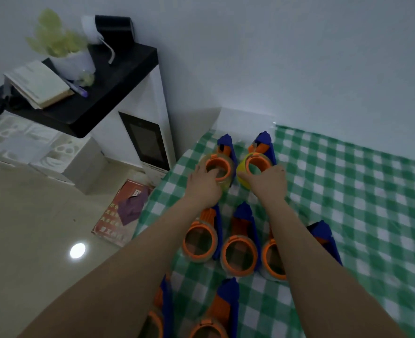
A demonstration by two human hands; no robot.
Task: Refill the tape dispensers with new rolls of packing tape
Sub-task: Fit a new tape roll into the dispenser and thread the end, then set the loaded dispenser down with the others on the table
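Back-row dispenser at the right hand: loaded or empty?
Loaded. A yellow tape roll sits around the orange hub of the dispenser; the right hand grips the roll.

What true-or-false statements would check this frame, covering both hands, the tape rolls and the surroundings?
1. The left hand grips the clear roll. True.
2. The right hand holds a pen. False: it grips the yellow roll.
3. The cloth is checked in green and white. True.
4. The potted plant stands on the cloth. False: it stands on the black shelf, off to the left.
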